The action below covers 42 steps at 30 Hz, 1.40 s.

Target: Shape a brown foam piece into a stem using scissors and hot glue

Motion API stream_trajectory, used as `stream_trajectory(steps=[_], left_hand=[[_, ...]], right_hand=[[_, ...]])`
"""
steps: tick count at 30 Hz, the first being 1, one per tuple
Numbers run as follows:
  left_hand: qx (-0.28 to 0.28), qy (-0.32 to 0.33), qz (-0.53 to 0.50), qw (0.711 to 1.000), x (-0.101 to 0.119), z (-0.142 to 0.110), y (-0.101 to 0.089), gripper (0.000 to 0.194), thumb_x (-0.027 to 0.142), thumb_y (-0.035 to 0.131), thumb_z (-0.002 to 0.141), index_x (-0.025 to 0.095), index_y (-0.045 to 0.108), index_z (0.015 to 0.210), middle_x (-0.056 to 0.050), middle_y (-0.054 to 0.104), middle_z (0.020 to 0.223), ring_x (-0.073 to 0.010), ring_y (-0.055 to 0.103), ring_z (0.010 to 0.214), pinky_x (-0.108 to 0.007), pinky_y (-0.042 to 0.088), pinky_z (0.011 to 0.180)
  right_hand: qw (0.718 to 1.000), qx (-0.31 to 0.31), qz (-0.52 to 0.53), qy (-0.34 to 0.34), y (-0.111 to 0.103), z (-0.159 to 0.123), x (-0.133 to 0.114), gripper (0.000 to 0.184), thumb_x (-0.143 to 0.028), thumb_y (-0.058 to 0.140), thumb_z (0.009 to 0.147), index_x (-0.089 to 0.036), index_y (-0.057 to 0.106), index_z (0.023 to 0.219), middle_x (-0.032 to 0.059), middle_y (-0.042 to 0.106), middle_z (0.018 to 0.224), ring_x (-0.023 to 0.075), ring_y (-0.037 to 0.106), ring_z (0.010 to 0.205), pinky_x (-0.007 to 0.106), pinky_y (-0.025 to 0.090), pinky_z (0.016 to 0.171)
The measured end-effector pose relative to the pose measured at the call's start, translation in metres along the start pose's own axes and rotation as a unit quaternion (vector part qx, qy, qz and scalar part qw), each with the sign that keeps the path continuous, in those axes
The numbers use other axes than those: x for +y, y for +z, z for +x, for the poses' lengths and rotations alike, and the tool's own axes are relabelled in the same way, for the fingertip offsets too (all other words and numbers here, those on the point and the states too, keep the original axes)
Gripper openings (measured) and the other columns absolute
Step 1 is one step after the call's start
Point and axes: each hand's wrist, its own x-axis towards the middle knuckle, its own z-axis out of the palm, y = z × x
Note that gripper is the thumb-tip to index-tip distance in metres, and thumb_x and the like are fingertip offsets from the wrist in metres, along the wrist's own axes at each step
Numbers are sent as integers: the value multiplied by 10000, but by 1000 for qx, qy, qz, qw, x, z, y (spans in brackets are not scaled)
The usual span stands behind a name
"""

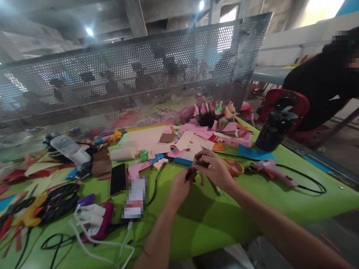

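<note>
My left hand (181, 183) and my right hand (212, 168) meet over the middle of the green table, fingers bent and pinched together. Between them is a small brown piece (202, 179), perhaps felt or paper, with a strip hanging below the fingers; most of it is hidden. Under my right hand a thin pencil-like stick (217, 188) lies on the table. Just beyond the hands is a blue strip (183, 162). A yellow ring of tape or band (238, 168) lies right of my right hand, and farther right rests a pink glue gun (273, 172) with a black cord.
Pink and cream sheets (191, 142) cover the table's back, near several ice-cream-shaped crafts (216, 111). A dark bottle (275, 127) stands at right. Leftward lie a phone (118, 179), a purple power strip (104, 221) with cables, and black scissors (59, 201). A person (321, 74) sits at right.
</note>
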Motion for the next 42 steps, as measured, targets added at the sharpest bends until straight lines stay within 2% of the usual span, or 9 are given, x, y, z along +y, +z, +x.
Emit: stream_trajectory(steps=[5,11,14,19,25,30,34,37,42], left_hand=[[-9,-24,-11,1000,-4,3,0,209,346,503,891,182,622,838,1,601,667,-147,523,609,-265,367,582],[2,-19,21,1000,-6,4,-1,240,370,502,893,187,627,801,-8,593,666,-155,494,613,-274,342,585],[15,4,66,998,-7,3,-2,212,329,504,897,203,669,852,-38,642,702,-179,528,631,-287,351,595],[52,26,81,995,-8,1,-3,306,267,507,895,211,693,1131,-75,715,817,-211,611,712,-306,417,658],[104,25,-45,993,-4,1,-11,311,338,551,893,204,731,1108,-59,736,799,-203,656,726,-322,496,736],[127,0,-225,966,1,0,-14,322,379,696,797,188,747,1052,-80,762,979,-195,686,830,-299,530,749],[126,21,-241,962,4,-1,-13,322,341,735,780,214,749,1076,-86,734,1132,-215,672,1006,-323,516,887],[125,23,-261,957,7,-2,-13,311,379,728,793,220,755,1059,-87,726,1152,-227,655,1073,-333,492,942],[116,-3,-322,940,16,-3,-16,341,433,745,772,187,763,1009,-98,752,1055,-231,669,1010,-318,496,896]], right_hand=[[1000,-1,0,0,1,0,3,119,-243,678,800,-212,667,685,86,670,989,237,623,951,382,500,830],[1000,3,17,10,3,1,5,156,-260,682,794,-200,641,656,90,657,1014,223,614,939,362,501,819],[999,10,21,23,3,0,5,164,-262,679,785,-202,630,641,88,652,994,229,604,954,364,493,834],[995,47,46,79,3,1,8,165,-316,689,748,-204,641,636,80,636,981,234,585,954,357,474,837],[981,8,135,140,0,4,8,168,-363,702,717,-211,699,646,53,672,840,239,586,918,358,437,846],[938,-27,261,226,4,0,6,252,-440,756,683,-191,719,698,32,670,705,171,562,661,301,427,640],[891,-9,336,306,11,-5,7,305,-439,839,594,-179,707,685,-10,603,585,106,461,495,258,338,469],[859,-25,380,343,14,-8,6,314,-414,865,577,-171,716,709,-6,617,592,101,494,498,245,340,451],[808,-44,440,389,19,-11,0,306,-352,905,530,-176,689,659,-30,590,554,92,511,514,237,419,511]])
